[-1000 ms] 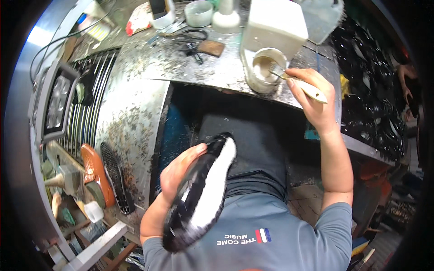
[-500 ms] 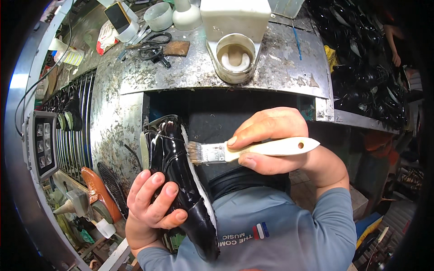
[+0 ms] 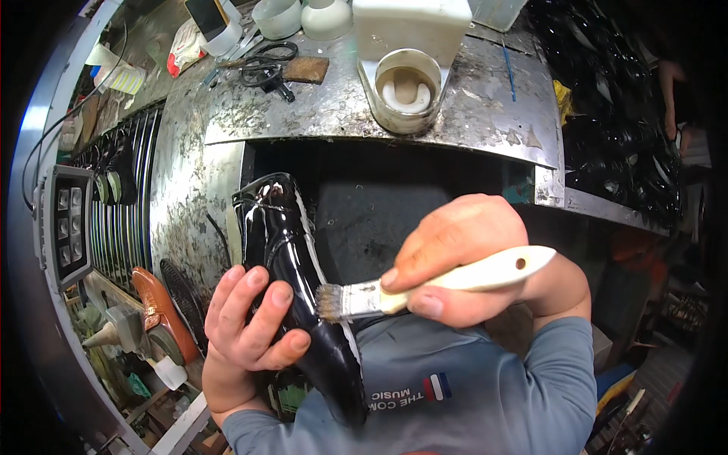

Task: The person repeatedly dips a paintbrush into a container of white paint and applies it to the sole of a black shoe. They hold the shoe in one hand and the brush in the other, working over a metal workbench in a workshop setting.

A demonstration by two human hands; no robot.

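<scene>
A glossy black shoe (image 3: 282, 254) lies lengthwise before me, one end toward the bench and the other against my grey shirt. A whitish strip runs along its right edge. My left hand (image 3: 246, 326) grips it from the left, fingers on the upper and the palm partly hidden. In my right hand (image 3: 464, 243) is a flat paint brush (image 3: 493, 270) with a cream handle and metal ferrule, pinched between thumb and fingers. Its bristles (image 3: 329, 302) touch the shoe's whitish edge about midway along.
On the metal bench (image 3: 318, 117) stands a jar (image 3: 407, 91) of cloudy liquid, in front of a white container (image 3: 409, 26). Black scissors (image 3: 267, 70) lie beside a brown block (image 3: 306, 70). A brown shoe (image 3: 162, 315) sits left; glossy black shoes (image 3: 618, 159) pile up right, near another person's arm (image 3: 669, 98).
The brush has slid along the shoe's edge toward my body, and its handle now tilts more. My left hand still holds the shoe. The whole view has shifted slightly.
</scene>
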